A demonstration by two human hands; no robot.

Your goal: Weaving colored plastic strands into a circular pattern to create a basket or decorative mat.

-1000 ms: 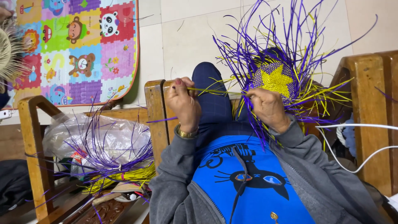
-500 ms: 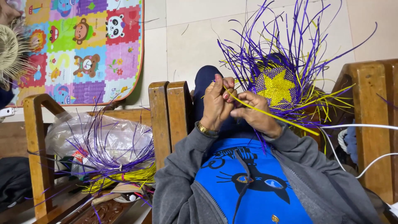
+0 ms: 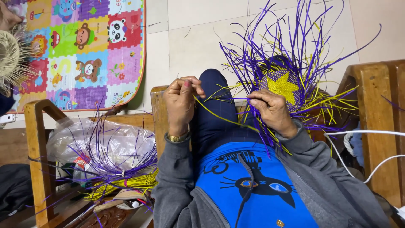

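pale floor tiles and a bright animal play mat lie beyond the knees. left hand [image 3: 180, 103] pinches a yellow strand [image 3: 219, 116], which slants down-right past the right hand [image 3: 272, 110], whose fingers grip the woven piece [image 3: 283, 86]: star centre done, purple and yellow spokes splaying outward from those fingers, unwoven.

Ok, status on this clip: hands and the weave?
Left hand pinching yellow strand. Right hand gripping purple-and-yellow woven piece. Loose purple strands fan out around it.

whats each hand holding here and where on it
Left hand pinches one end of a yellow strip. Right hand grips the woven piece at its lower edge.
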